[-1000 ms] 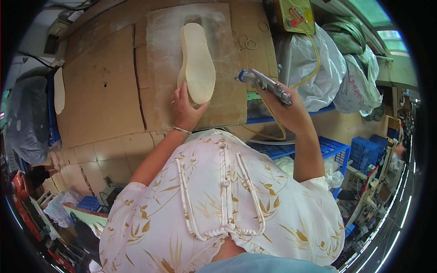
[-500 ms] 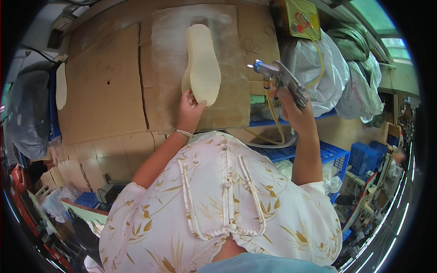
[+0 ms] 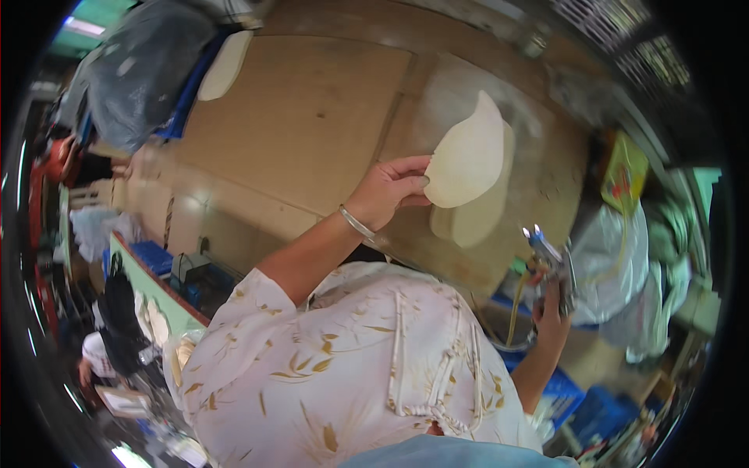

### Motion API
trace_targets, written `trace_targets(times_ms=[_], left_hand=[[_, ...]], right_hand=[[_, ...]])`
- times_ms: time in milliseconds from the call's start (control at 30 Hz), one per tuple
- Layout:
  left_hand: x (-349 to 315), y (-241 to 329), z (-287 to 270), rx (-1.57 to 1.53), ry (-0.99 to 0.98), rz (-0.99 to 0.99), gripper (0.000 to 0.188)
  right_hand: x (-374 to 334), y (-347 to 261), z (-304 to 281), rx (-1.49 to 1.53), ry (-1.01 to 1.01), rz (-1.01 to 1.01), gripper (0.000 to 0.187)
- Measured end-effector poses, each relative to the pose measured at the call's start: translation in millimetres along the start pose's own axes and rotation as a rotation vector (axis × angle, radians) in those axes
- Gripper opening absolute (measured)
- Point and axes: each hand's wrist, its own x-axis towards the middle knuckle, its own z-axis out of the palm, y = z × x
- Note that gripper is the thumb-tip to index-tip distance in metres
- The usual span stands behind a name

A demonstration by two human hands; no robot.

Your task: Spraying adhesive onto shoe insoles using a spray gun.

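Observation:
A thin cream insole (image 3: 470,156) is raised off the work surface, its wide end pinched between the thumb and fingers of my left hand (image 3: 382,195). Its far end curls up to a point. Beneath lies a stack of similar insoles (image 3: 470,224), partly hidden by the lifted one. On the right, my right hand (image 3: 552,318) is wrapped round a metal spray gun (image 3: 563,269). The gun's blue-tipped nozzle points away from me, apart from the insoles. A yellowish hose hangs from it.
Brown cardboard sheets (image 3: 296,117) cover the table, whitened around the stack. Another insole (image 3: 226,66) lies at the far left beside a dark plastic bag (image 3: 148,70). At right stand a yellow can (image 3: 624,171), a clear plastic bag (image 3: 612,269) and blue crates (image 3: 601,417).
My left hand has lifted the top insole off the stack and moved it left. The spray gun stays in my right hand, lower in view. The whole view has turned leftward.

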Motion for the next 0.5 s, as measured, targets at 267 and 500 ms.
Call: trace_targets(times_ms=[267, 500], left_hand=[[15.6, 127.4, -207.4, 0.244, 0.447, 0.307, 0.036], [61.5, 213.5, -417.1, 0.470, 0.705, 0.458, 0.035]], right_hand=[[15.1, -42.7, 113.9, -0.045, -0.108, 0.055, 0.024], [12.1, -62.1, 205.2, -0.080, -0.108, 0.152, 0.019]])
